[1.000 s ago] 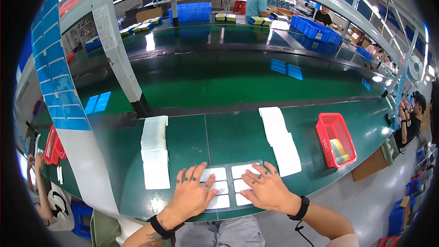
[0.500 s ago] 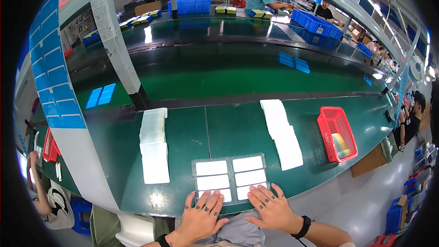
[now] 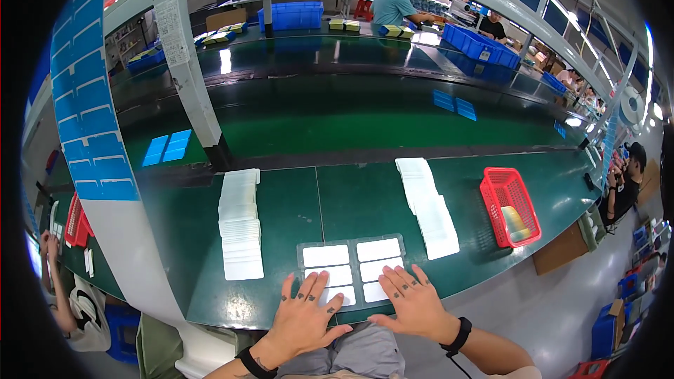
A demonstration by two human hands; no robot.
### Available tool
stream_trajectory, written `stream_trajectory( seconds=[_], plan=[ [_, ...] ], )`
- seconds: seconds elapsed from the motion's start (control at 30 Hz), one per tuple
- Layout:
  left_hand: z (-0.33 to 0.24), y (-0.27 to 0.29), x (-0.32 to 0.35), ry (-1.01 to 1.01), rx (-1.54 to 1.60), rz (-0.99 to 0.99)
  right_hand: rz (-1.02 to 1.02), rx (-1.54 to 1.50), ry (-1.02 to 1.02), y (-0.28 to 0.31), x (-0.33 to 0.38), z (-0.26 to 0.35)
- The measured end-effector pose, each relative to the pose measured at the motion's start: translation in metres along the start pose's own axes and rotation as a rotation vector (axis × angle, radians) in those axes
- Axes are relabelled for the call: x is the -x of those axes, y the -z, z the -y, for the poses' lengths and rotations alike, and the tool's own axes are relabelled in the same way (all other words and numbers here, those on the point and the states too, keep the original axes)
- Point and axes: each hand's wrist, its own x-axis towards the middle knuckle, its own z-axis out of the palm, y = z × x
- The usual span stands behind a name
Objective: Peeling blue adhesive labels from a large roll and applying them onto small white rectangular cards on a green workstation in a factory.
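Note:
A grey, see-through tray or sheet (image 3: 352,272) lies at the table's near edge, with white rectangular cards (image 3: 382,250) in two columns. My left hand (image 3: 303,317) lies flat, fingers stretched, over the lower part of the left column and partly covers its cards. Over the lower right cards, my right hand (image 3: 415,309) rests palm down with its fingers spread. Neither hand grips anything. To the left is a long overlapping row of white cards (image 3: 241,224); a second overlapping row of white cards (image 3: 427,207) lies on the right.
A red basket (image 3: 511,207) with yellowish sheets inside stands at the right. Beyond the green table (image 3: 351,203) runs a green conveyor (image 3: 316,123) carrying blue sheets (image 3: 167,147). A white post (image 3: 184,63) rises at the left. Co-workers sit or stand farther off.
Both hands have slid slightly forward over the cards, fingertips now reaching the middle row. The view has shifted a little.

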Motion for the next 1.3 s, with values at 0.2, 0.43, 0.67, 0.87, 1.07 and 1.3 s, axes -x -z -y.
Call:
stream_trajectory(
  seconds=[0.2, 0.43, 0.67, 0.87, 1.07, 1.3],
  plan=[
    [-0.008, 0.002, -0.004, -0.001, -0.013, -0.099, -0.035, -0.089, -0.062, 0.009, -0.005, -0.005],
    [0.02, 0.001, -0.001, 0.075, 0.128, -0.129, 0.057, -0.339, -0.157, 0.008, -0.005, -0.028],
    [0.069, 0.059, 0.112, 0.323, 0.25, -0.543, -0.404, -0.951, -0.636, 0.03, 0.079, -0.012],
    [0.222, 0.109, 0.236, 0.917, -0.363, -1.146, -0.037, -0.851, -0.332, 0.002, 0.077, 0.053],
    [0.244, 0.089, 0.27, 0.865, 0.754, -0.78, 0.048, -0.713, 0.282, -0.048, 0.007, 0.156],
    [0.054, 0.058, 0.318, 1.042, 0.773, -1.09, -0.307, -0.82, 0.686, 0.006, -0.08, 0.287]
  ],
)
